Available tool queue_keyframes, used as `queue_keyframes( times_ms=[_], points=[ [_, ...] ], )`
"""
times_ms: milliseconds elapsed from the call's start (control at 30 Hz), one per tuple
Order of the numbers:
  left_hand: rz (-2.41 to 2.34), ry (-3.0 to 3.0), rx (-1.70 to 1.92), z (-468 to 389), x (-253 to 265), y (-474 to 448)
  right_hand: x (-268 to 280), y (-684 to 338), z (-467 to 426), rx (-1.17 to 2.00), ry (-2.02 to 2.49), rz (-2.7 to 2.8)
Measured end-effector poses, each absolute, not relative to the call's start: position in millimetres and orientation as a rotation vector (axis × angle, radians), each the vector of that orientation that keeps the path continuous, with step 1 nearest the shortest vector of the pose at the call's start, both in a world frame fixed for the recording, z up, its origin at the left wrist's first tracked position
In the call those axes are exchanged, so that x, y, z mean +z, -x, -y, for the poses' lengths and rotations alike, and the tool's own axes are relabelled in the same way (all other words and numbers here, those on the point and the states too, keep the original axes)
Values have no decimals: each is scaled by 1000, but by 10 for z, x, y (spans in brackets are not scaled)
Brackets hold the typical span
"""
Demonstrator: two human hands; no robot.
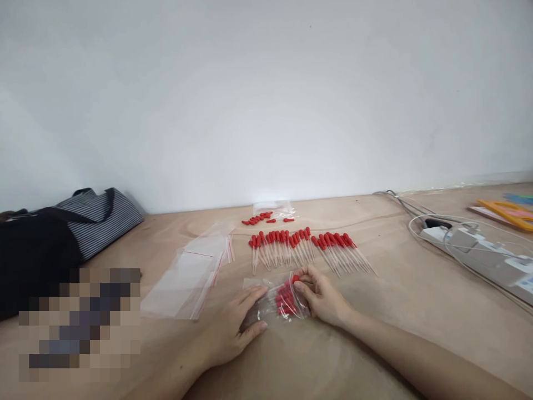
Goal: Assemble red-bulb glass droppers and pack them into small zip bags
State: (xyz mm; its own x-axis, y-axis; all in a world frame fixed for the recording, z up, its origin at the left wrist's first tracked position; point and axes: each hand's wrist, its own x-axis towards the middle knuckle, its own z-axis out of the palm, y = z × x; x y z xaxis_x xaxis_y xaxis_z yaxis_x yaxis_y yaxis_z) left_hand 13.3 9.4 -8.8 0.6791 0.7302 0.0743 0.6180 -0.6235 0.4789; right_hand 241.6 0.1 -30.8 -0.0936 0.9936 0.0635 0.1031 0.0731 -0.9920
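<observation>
A clear zip bag (266,306) lies before me with several red-bulbed droppers (285,300) bunched at its right end. My left hand (244,318) holds the bag's left part against the table, its thumb and fingers apart along the plastic. At the right end, my right hand (314,291) pinches a red dropper bulb (295,278) by the bag's mouth; the rest of that dropper is hidden. Just beyond, assembled droppers with clear stems lie in a left row (283,247) and a right row (343,253).
Flat zip bags (183,283) overlap at the left. Loose red bulbs (258,218) and a bag of clear stems (275,209) lie near the wall. A striped black bag (108,214) stands far left. Power strips (478,250) with cables and an orange frame (506,214) are at right.
</observation>
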Motion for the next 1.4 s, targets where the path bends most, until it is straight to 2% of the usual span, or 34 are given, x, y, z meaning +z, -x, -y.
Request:
queue_keyframes(
  times_ms=[500, 700, 833, 967, 1400],
  points=[
    [-1060, -2419, 344, -69, -16, -145, -284, -2431, -63, 1028, 1220, 1757],
    [-1071, -2429, 275, -65, 31, -163, -343, -2389, -93, 907, 1401, 1607],
    [-1034, -2440, 386, -77, -19, -143, -354, -2434, -106, 791, 1468, 1521],
    [-1016, -2478, 447, -103, -79, -117, -336, -2529, -105, 737, 1362, 1671],
    [-1002, -2511, 388, -99, -52, -138, -275, -2531, -154, 921, 1293, 1755]
  ],
)
